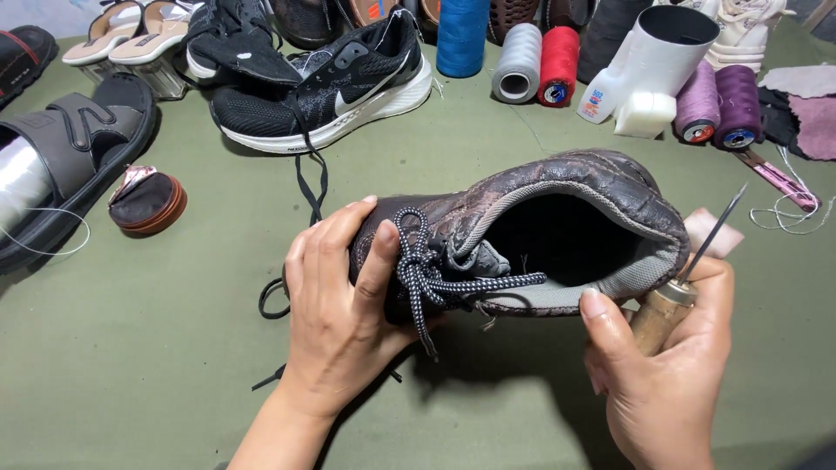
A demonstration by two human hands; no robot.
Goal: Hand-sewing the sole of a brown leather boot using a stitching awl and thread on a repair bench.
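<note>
A worn dark brown leather shoe (557,187) with speckled black-and-white laces (424,278) is held on its side above a green table (139,348). My left hand (335,305) wraps around its toe and laced front, thumb on the laces. My right hand (666,374) grips a wooden-handled awl (664,312) whose thin metal needle points up and to the right past the heel, and its thumb presses the grey padded collar of the shoe.
Behind the shoe lies a black sneaker (326,87) with white sole, a black sandal (74,148) at left, a small round tin (146,202), several thread spools (518,61), a white bottle (649,70), purple spools (718,106) and leather scraps (810,113).
</note>
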